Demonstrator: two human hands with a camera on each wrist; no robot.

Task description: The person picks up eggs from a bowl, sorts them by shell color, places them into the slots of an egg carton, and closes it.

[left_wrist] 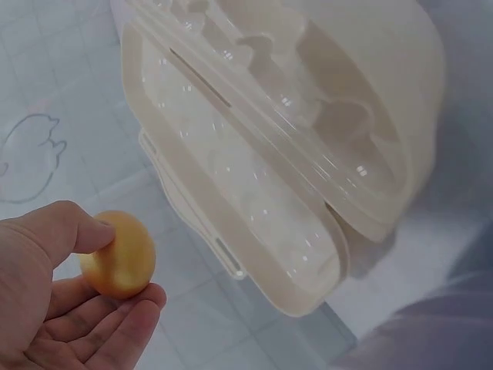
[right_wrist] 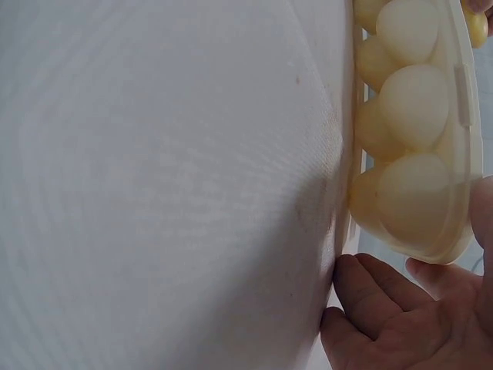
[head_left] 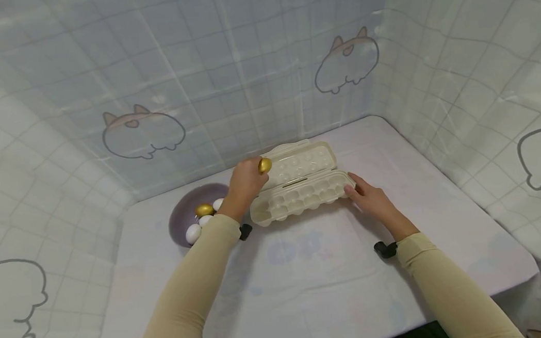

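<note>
Pinching gold egg [left_wrist: 117, 254], left fingers [left_wrist: 131, 327] clear of carton [left_wrist: 422, 100], right fingers [right_wrist: 371, 294] (extended) touching rim [right_wrist: 464, 177]

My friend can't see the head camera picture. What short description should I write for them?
A person's left hand holds a gold egg near an open cream egg carton, while their right hand touches the carton's right end. To the left, a purple bowl holds white eggs and another gold egg.
</note>
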